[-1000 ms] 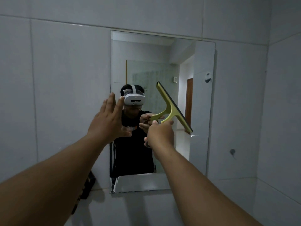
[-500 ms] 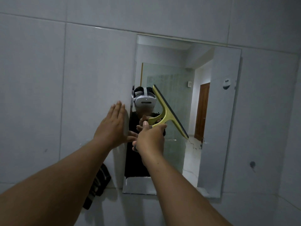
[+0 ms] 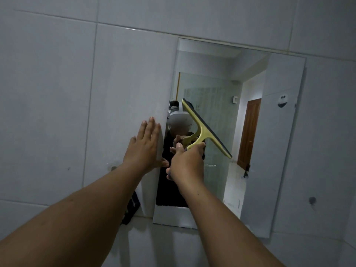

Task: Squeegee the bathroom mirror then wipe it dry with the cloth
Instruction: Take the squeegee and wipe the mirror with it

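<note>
A frameless rectangular mirror [image 3: 269, 151] hangs on the grey tiled wall, right of centre. My right hand [image 3: 187, 160] grips the handle of a yellow-green squeegee [image 3: 204, 130]; its dark rubber blade lies slanted on the left half of the glass. My left hand [image 3: 144, 145] is flat with fingers together against the wall at the mirror's left edge. The mirror reflects a person and a wooden door. No cloth is clearly in view.
Grey wall tiles [image 3: 57, 93] surround the mirror. A dark object [image 3: 131, 209] sits low on the wall beside the mirror's bottom left corner. A small dark mark [image 3: 312, 200] shows on the tile to the right. A ledge [image 3: 169, 243] runs below.
The view has swung left, so the mirror sits further right in frame. The squeegee and my right hand have shifted toward the mirror's left side; my left hand stays at the left edge.
</note>
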